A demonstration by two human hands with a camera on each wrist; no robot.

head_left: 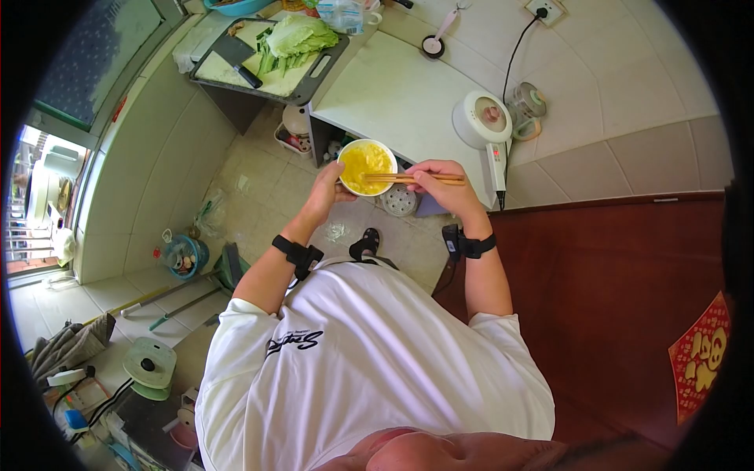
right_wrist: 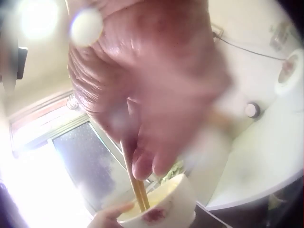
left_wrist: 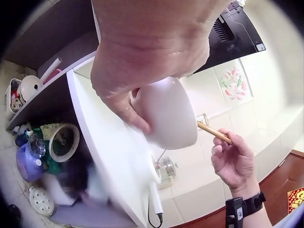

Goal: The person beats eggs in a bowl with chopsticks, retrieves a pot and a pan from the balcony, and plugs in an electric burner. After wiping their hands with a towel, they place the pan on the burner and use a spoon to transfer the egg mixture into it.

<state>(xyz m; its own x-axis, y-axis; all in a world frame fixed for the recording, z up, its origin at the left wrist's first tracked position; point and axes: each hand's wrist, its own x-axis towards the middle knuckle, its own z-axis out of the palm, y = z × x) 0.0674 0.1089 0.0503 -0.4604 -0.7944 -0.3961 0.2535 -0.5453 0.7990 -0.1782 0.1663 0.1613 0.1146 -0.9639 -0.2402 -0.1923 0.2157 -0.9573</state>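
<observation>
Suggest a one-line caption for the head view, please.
Left hand holding a bowl of yellow mixture, right hand dipping chopsticks into it.

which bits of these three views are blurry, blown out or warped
Head view: round fisheye frame, black corners, bowl fairly crisp; left wrist view: curved edges, dark smear in the lower shelf area, cause unclear; right wrist view: window blown out white, bright round glare spots at upper left, right hand close and partly blurred.
</observation>
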